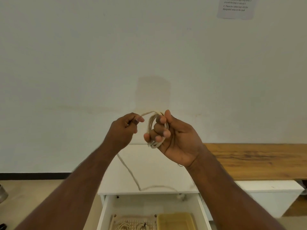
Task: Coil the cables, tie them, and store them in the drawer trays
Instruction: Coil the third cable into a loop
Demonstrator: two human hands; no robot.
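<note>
My right hand [172, 136] is raised in front of the wall, its fingers curled round a small coil of white cable [152, 128] with several loops. A strand runs from the top of the coil to my left hand [123, 130], which pinches it between thumb and fingers. The loose tail of the cable [132, 176] hangs down from my left hand and trails across the top of the white drawer unit [149, 166]. Below, the drawer [203, 211] stands open with a perforated tray [132, 221] holding coiled white cables and a yellow tray [176, 219] beside it.
A wooden bench top [255, 160] runs along the wall to the right of the drawer unit. A printed sheet [235, 7] hangs on the wall at the upper right. A dark object [3, 191] sits on the floor at the far left.
</note>
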